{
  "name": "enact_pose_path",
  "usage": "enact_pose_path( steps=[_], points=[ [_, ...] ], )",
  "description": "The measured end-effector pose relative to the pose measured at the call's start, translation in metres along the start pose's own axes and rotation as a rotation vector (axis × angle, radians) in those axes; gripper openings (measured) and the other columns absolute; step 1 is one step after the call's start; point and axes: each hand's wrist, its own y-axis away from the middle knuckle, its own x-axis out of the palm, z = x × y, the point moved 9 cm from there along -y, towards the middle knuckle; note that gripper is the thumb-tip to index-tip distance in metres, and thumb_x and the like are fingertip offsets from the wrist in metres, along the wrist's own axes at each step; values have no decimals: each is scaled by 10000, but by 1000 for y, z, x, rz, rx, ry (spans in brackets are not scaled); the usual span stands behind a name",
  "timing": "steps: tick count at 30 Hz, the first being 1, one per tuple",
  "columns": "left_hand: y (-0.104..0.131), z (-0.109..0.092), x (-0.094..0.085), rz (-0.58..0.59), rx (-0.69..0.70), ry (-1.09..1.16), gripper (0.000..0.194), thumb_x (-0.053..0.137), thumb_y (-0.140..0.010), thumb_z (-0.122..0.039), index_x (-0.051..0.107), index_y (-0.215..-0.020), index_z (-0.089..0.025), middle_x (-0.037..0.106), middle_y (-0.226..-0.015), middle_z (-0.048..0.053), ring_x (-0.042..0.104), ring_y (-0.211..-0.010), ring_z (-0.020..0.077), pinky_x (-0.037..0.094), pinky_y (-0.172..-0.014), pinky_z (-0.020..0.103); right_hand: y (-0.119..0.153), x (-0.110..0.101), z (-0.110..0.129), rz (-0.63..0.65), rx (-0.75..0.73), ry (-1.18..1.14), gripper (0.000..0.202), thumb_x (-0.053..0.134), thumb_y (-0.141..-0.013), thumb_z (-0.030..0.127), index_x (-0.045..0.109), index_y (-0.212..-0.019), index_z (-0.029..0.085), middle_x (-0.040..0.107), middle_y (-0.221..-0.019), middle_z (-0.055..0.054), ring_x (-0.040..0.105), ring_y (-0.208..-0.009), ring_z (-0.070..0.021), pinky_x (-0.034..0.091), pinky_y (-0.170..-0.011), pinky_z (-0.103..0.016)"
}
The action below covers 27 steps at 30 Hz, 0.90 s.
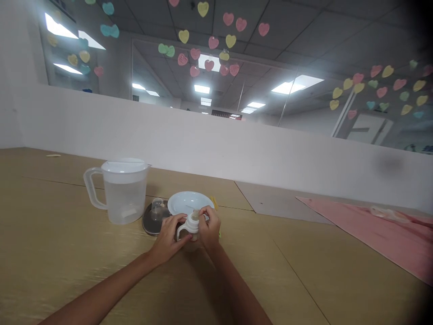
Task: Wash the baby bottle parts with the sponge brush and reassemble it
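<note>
A small baby bottle with a white collar, a white side handle and a pale teat stands upright between my hands. My left hand is closed around its left side, by the handle. At the top right, my right hand has its fingertips pinched on the teat; the exact contact is partly hidden. Just behind the bottle sits a white bowl. To the left, a clear dome-shaped cap rests on a dark round tray. The bottle's lower part is mostly covered by my hands.
A translucent lidded pitcher with liquid stands left of the tray. Something yellow shows beside the bowl. A pink cloth lies at the right, with a clear plastic item on it. A white wall bounds the table behind.
</note>
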Motion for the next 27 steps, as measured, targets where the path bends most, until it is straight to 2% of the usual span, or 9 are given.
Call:
enact_pose_path(
  steps=[3, 10, 17, 19, 21, 24, 25, 27],
  points=[
    [0, -1, 0, -15, -6, 4, 479, 581, -813, -445, 466, -1207, -198, 602, -1124, 104, 531, -1075, 272, 371, -942, 447, 1, -9, 14, -58, -158, 154, 146, 424, -758, 140, 473, -638, 207, 538, -634, 12, 508, -685, -159, 388, -671, -286],
    [0, 0, 1, 11, -7, -19, 499, 539, -839, -468, 424, -1249, -208, 583, -1163, 106, 496, -1119, 275, 350, -955, 441, 6, -19, 39, -127, -404, 235, 156, 393, -707, 78, 441, -633, 207, 461, -559, 29, 415, -564, -139, 342, -626, -298],
    [-4, -2, 3, 45, -12, -49, 507, 496, -850, -503, 467, -1265, -213, 594, -1148, 87, 510, -1062, 260, 347, -939, 416, 19, -10, 65, -70, -615, 182, 162, 414, -697, 64, 438, -617, 202, 368, -505, 45, 335, -506, -119, 286, -588, -289],
    [-5, -1, 5, 60, -8, -56, 504, 492, -852, -499, 477, -1270, -219, 593, -1145, 83, 500, -1068, 262, 341, -940, 416, 20, -8, 62, -72, -556, 112, 163, 415, -718, 81, 455, -614, 200, 388, -513, 40, 359, -517, -119, 302, -596, -288],
    [-6, 0, 6, 74, -12, -59, 516, 495, -850, -495, 473, -1286, -222, 587, -1150, 85, 489, -1077, 267, 332, -946, 419, 15, -11, 46, -126, -348, -11, 165, 406, -754, 112, 476, -631, 199, 445, -547, 30, 418, -553, -126, 336, -608, -282],
    [-6, 1, 7, 86, -23, -58, 520, 497, -849, -481, 465, -1300, -224, 572, -1174, 92, 476, -1093, 275, 318, -955, 426, 14, -13, 4, -241, 69, -231, 120, 405, -798, 176, 501, -727, 195, 527, -634, 19, 490, -607, -133, 379, -599, -260],
    [-6, 1, 7, 89, -25, -57, 515, 493, -851, -474, 464, -1301, -226, 569, -1178, 93, 474, -1096, 277, 316, -955, 428, 16, -11, -6, -251, 158, -273, 103, 417, -808, 203, 507, -759, 191, 545, -664, 16, 504, -623, -133, 392, -605, -256],
    [-5, 1, 8, 92, -27, -52, 505, 486, -855, -460, 461, -1304, -231, 567, -1176, 93, 474, -1095, 278, 320, -950, 428, 17, -5, -16, -223, 228, -292, 120, 438, -828, 259, 521, -787, 183, 568, -714, 6, 528, -666, -136, 413, -640, -256]
  ],
)
